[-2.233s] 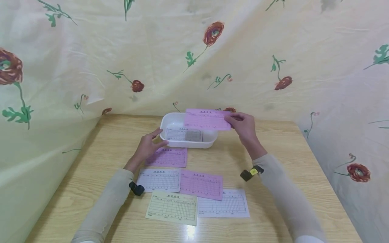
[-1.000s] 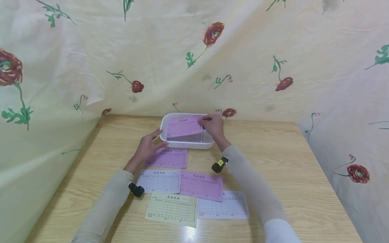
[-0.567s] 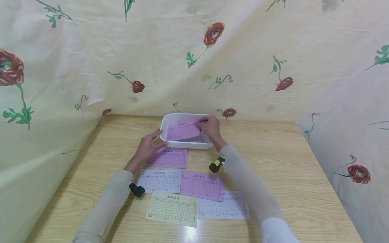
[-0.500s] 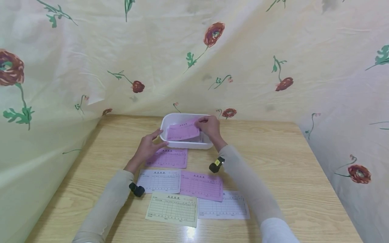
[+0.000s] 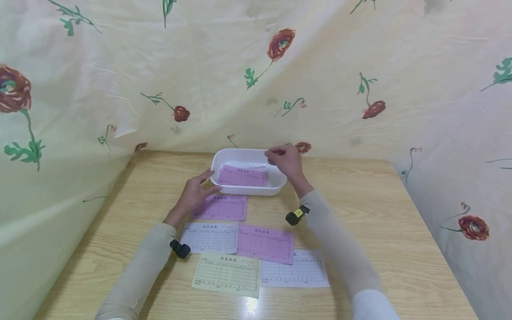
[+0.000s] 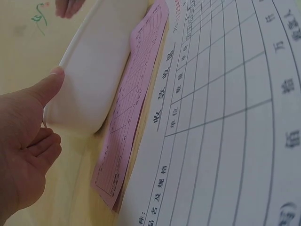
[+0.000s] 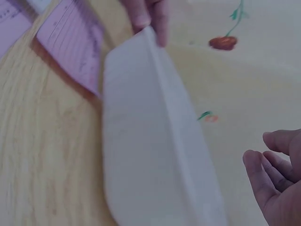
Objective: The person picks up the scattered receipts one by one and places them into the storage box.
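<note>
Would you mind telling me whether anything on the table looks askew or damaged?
I see no tears or spills. The slips are slightly untidy, though: the middle pink slip lies askew, covering a corner of the right-hand white slip.

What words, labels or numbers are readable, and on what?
"收款收据": title on the white slip, left wrist view
"品名及规格": same slip
"单位": same slip
"数量": same slip
"佰 拾 万": same slip
Too small or blurred: its red number, pink slips, yellow slip, other white slip, yellow wrist tag.
</note>
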Motion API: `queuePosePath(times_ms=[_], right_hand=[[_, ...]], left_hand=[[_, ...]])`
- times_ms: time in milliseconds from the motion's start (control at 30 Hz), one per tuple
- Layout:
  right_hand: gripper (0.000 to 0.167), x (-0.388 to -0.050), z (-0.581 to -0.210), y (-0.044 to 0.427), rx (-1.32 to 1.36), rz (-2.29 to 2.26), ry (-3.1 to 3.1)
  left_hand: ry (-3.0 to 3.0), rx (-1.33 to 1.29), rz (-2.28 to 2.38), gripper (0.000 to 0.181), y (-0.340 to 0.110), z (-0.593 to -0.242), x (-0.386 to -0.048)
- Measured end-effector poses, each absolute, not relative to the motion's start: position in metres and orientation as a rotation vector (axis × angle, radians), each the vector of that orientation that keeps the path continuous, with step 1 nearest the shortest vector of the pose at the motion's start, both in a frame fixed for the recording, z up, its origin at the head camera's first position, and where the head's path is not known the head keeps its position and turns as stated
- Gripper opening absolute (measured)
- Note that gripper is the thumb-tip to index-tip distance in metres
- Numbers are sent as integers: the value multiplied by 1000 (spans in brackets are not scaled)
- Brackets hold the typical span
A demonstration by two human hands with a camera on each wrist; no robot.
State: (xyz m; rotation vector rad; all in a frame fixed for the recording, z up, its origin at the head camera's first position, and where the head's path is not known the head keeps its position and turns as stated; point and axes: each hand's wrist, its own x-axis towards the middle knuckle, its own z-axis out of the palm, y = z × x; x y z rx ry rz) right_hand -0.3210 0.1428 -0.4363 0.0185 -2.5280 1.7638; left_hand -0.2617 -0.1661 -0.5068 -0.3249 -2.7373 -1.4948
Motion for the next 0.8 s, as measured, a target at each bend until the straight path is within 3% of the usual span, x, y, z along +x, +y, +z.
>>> queuePosePath(times_ms=[400,800], right_hand=[[28,-270,-402,164,215,1837,-2429],[25,-216,-424,150,319,1792,-2572]], left_hand=[[-2730,-344,-1487,78,-166,-506,-262],[-2726,-347,-1498,78,-167,-507,-262]])
